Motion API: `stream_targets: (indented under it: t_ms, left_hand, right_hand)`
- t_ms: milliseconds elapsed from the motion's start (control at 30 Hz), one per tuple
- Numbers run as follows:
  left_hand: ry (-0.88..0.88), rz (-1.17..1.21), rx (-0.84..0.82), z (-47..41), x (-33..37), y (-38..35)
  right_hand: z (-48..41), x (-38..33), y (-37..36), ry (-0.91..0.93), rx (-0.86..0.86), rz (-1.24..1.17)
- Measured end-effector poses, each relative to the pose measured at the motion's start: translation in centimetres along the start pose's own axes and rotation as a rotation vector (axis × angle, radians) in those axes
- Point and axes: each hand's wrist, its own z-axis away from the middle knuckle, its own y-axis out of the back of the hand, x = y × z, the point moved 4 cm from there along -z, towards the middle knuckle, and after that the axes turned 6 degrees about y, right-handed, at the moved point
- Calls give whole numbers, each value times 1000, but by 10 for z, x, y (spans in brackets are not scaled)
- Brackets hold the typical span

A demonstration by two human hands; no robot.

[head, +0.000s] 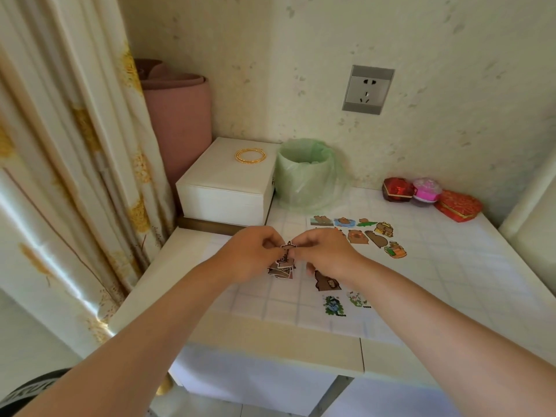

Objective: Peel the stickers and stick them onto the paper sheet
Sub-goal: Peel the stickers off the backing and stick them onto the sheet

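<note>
Both hands meet above the middle of the table. My left hand (251, 254) and my right hand (326, 254) pinch one small brown sticker (288, 247) between their fingertips. Under them lies a small pile of brown stickers (281, 267). The white paper sheet (427, 266) covers the table to the right. Stuck on it are several bear stickers (359, 234) in rows at the far side. A large brown sticker (326, 282) and two green ones (334, 305) lie closer to me.
A white box (228, 188) with gold bangles (250, 155) on its lid stands at the back left. Beside it is a bin lined with a green bag (304, 173). Red and pink gift boxes (427, 197) sit at the back right. A curtain (66, 176) hangs on the left.
</note>
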Motion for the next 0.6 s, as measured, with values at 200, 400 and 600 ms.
stream_targets:
  t_ms: [200, 400, 600]
  left_hand:
    - [88, 254, -32, 2, 17, 3]
    - [52, 215, -70, 0, 40, -9]
    - [-3, 283, 60, -10, 61, -10]
  right_hand:
    - [9, -7, 18, -46, 25, -208]
    - [16, -6, 35, -12, 76, -252]
    - [20, -1, 59, -24, 64, -289]
